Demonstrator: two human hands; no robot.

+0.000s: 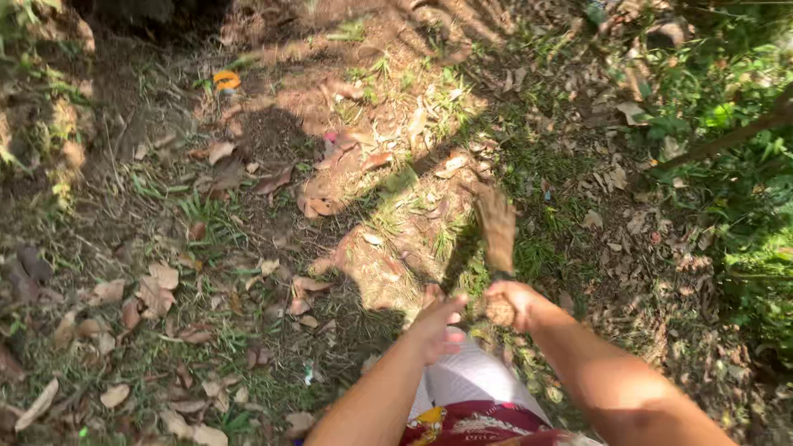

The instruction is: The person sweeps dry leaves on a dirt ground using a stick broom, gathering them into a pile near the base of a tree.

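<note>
Over leaf-strewn ground, your right hand [514,302] clenches a small brown crumbly clod [500,310]; your left hand [438,324], fingers loose, touches it. You seem mid-handling; next calls for a steady grip.

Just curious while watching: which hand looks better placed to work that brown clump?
Probably the right hand: its grip is closed around the brown clump, while the left hand is open beside it.
</note>
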